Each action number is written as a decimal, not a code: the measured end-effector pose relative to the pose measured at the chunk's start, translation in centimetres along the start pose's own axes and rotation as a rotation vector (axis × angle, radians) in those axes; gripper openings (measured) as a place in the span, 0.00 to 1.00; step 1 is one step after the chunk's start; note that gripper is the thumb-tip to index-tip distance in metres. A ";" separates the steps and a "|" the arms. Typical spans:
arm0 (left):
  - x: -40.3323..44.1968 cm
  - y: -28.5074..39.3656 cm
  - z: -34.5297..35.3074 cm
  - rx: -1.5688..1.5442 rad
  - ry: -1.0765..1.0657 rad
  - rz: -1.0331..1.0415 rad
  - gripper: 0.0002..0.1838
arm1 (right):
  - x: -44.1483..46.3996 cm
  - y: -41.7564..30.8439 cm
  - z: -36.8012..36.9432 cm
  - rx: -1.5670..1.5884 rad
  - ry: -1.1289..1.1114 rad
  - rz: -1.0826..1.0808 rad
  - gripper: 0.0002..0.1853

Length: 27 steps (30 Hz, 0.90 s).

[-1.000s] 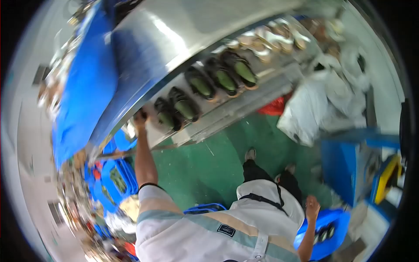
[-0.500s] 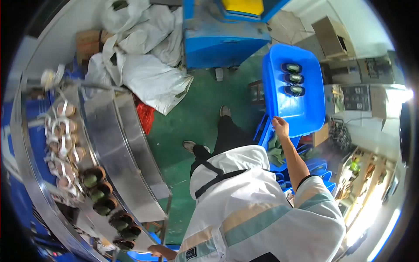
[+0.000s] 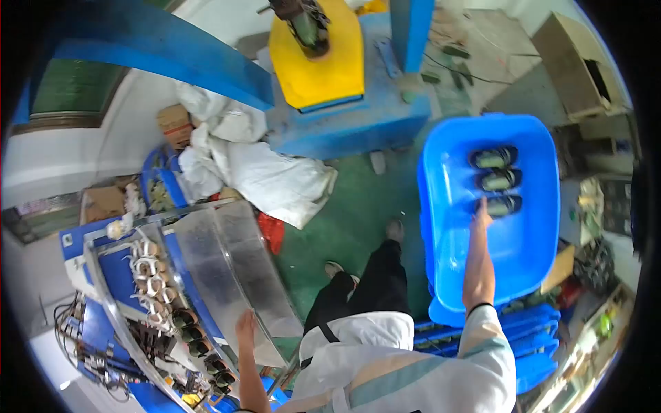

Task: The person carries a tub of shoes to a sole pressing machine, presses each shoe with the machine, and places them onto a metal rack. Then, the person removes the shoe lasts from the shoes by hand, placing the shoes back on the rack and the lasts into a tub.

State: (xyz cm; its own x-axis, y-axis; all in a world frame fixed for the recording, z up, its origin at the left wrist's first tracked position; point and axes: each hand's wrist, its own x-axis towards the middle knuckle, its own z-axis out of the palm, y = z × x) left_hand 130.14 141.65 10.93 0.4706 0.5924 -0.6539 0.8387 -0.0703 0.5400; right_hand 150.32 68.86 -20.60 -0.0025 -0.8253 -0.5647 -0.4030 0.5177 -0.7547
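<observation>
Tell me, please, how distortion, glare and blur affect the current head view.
Head view: wide-angle distortion, with black corners and the blue beam looking bowed; head view: pale reflections on the blue tub and metal shelf; head view: fine detail soft on the dark shoes and right hand.

Green floor (image 3: 358,199), white wall (image 3: 65,162), dark-framed window (image 3: 79,86) upper left.

Looks bright and mostly even, with pale reflections inside the blue tub (image 3: 509,272) and a dull sheen along the steel bench (image 3: 210,251). Glares near-white along the shelf (image 3: 582,354) at lower right. Darkens softly over the green floor (image 3: 348,199). Bends strongly toward the margins, curving the blue beam (image 3: 165,51), and blackens in the corners. Loses fine detail in the dark shoes (image 3: 499,179).
</observation>
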 end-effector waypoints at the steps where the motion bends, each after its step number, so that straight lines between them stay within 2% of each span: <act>1: 3.9 2.0 1.5 0.080 -0.024 0.157 0.23 | 6.1 3.9 0.7 0.063 -0.138 -0.051 0.34; 2: 5.1 7.8 5.0 0.007 -0.098 0.213 0.26 | 4.7 2.6 1.2 -0.405 0.293 -0.030 0.39; 3: 5.0 14.2 9.3 -0.024 -0.120 0.265 0.27 | 4.1 2.7 1.2 -0.348 0.220 -0.057 0.41; 5: 6.7 23.9 16.5 0.001 -0.219 0.399 0.27 | 0.9 1.6 0.0 -0.127 0.205 -0.243 0.35; 6: 8.2 28.0 20.0 -0.029 -0.276 0.507 0.27 | 0.5 1.7 -1.5 -0.009 0.155 -0.230 0.33; 7: 8.4 32.5 23.7 -0.036 -0.340 0.708 0.26 | 0.2 1.7 -3.0 0.113 0.102 -0.225 0.30; 8: 7.6 37.0 27.3 -0.095 -0.368 0.847 0.25 | -1.2 0.4 -5.1 0.255 0.023 -0.053 0.29; 9: 8.4 40.9 30.8 -0.074 -0.315 1.012 0.27 | -3.7 -1.6 -7.7 0.392 -0.064 0.113 0.28; 11: 5.5 48.2 36.5 -0.103 -0.173 1.043 0.37 | -9.7 -4.6 -12.0 0.447 -0.186 0.172 0.28; 13: 8.2 53.2 41.8 -0.065 -0.036 1.040 0.45 | -15.3 -6.1 -14.8 0.325 -0.181 0.026 0.26; 14: 10.6 54.5 43.9 -0.025 0.002 1.044 0.48 | -18.9 -7.8 -15.4 0.262 -0.237 -0.094 0.25; 17: 9.7 57.3 43.6 0.152 -0.211 0.837 0.47 | -23.9 -11.9 -16.0 -0.053 -0.468 -0.436 0.20; 18: 10.0 57.5 43.9 0.238 -0.111 0.840 0.39 | -25.7 -13.0 -16.1 -0.186 -0.546 -0.541 0.18; 19: 10.5 57.1 43.7 0.068 -0.256 0.784 0.37 | -27.3 -14.7 -15.4 -0.312 -0.600 -0.488 0.16; 21: 9.1 54.0 39.8 -0.274 -0.523 0.647 0.34 | -31.2 -17.1 -11.3 -0.340 -0.699 -0.531 0.16; 23: 10.3 48.5 36.9 -0.580 -0.746 0.607 0.29 | -35.1 -18.7 -5.3 -0.210 -0.820 -0.683 0.18; 25: 8.6 42.3 32.2 -0.761 -0.782 0.594 0.27 | -38.1 -20.1 1.4 -0.217 -0.860 -0.865 0.19; 27: 7.9 36.4 26.9 -0.710 -0.845 0.519 0.25 | -41.0 -21.8 8.0 -0.319 -0.819 -1.058 0.21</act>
State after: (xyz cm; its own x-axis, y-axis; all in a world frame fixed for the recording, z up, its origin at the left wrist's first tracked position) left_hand 171.74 122.17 11.12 0.9573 -0.1028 -0.2700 0.2861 0.4675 0.8364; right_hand 166.51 93.18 16.30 0.9248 -0.3648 0.1082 -0.0660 -0.4338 -0.8986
